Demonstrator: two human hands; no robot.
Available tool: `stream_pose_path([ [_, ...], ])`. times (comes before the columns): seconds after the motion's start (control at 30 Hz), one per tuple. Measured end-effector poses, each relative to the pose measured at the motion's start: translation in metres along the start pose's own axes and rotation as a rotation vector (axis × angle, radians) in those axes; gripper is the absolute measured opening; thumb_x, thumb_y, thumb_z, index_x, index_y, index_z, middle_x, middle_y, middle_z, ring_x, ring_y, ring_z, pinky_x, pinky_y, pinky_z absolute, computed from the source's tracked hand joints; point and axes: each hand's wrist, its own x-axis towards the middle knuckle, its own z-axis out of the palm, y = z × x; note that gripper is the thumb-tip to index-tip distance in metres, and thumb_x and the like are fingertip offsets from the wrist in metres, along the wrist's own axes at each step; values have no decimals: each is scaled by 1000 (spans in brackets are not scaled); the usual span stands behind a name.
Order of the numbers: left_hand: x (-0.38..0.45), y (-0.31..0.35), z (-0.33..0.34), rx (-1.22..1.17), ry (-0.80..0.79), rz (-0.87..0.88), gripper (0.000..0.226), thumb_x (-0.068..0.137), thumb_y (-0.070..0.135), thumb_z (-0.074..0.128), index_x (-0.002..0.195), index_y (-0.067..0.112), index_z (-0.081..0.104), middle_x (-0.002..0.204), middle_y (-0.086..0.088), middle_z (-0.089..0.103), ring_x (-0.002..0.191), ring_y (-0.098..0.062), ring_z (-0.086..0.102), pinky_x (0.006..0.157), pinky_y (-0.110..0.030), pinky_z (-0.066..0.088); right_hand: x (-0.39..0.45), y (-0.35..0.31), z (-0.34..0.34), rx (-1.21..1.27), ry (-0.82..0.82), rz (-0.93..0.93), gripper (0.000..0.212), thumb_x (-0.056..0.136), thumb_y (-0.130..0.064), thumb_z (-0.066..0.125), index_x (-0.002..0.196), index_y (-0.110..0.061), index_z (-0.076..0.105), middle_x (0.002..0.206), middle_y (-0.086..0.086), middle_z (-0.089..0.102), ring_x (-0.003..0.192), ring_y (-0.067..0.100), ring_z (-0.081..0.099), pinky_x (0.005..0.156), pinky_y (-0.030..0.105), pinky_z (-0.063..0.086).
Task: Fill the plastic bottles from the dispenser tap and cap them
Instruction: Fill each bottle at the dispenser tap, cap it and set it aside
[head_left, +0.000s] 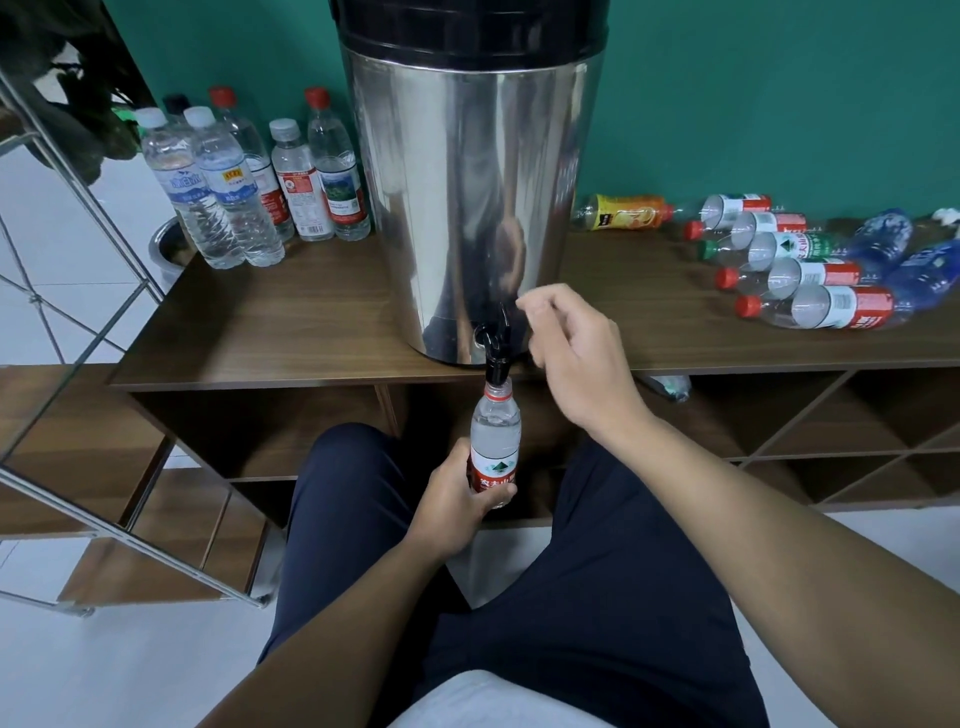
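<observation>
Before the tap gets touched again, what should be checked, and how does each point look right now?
1. Bottle mouth under the tap spout: ok, the neck sits right at the spout.
2. Bottle held firmly: ok, the left hand grips its lower part.
3. Bottle upright: ok.
4. Right hand on the tap lever: not ok, it is beside the tap, fingers loose, holding nothing.
5. Water flowing: cannot tell.
6. Cap for this bottle ready: cannot tell, none is seen in either hand.

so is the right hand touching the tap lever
Apart. The head view shows a strip of steel dispenser between the right hand fingertips and the black tap lever.
</observation>
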Motion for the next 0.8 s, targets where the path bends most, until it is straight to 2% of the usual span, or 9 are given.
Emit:
stream_pose_path([
  [0.07,0,0,1,15,-15,-10,55,90,21,94,135,28,63,117,12,78,107,2,73,85,-11,54,6,28,-3,-199,15,25,22,113,-40,62,101,-24,72,77,-8,66,72,15,61,77,44,55],
  [0.13,-1,0,1,31,-28,-15,55,89,20,94,134,27,62,117,12,77,106,4,72,84,-10,54,9,57,-4,-430,-28,27,13,105,-34,74,110,-22,75,95,-9,65,77,12,57,83,44,58],
  [0.2,-2,-1,2,36,-40,-9,57,89,21,94,135,28,61,119,13,76,108,4,72,86,-12,54,9,76,-3,-531,-94,56,28,100,-34,81,124,-19,75,114,-5,60,84,14,56,88,42,58],
  [0.3,-3,-2,3,40,-60,-7,58,89,21,94,136,29,60,120,14,76,111,1,73,90,-16,57,7,84,-3,-556,-131,75,41,100,-31,82,136,-15,72,128,-2,58,96,18,59,94,42,58],
  [0.37,-3,-4,3,43,-63,-7,59,89,21,94,136,29,59,120,13,76,111,1,73,92,-17,58,9,87,-3,-568,-112,82,42,101,-28,82,139,-13,72,129,0,58,104,24,64,95,42,57],
  [0.5,-3,-3,2,63,-65,-5,60,89,21,94,136,28,59,120,14,75,111,4,71,93,-16,56,17,90,0,-556,-83,103,32,99,-30,83,127,-16,74,122,0,58,91,24,63,89,43,58],
  [0.67,-2,-4,2,72,-57,5,59,89,25,94,135,31,59,120,16,75,112,1,72,98,-24,59,26,93,0,-612,-92,141,28,101,-31,81,122,-14,76,121,5,61,103,32,67,88,41,56],
  [0.8,-3,-4,1,67,-56,5,58,89,24,94,135,33,60,119,16,75,112,0,72,97,-25,59,27,95,0,-620,-113,134,24,103,-26,79,122,-12,78,120,6,62,103,32,67,89,42,56],
])
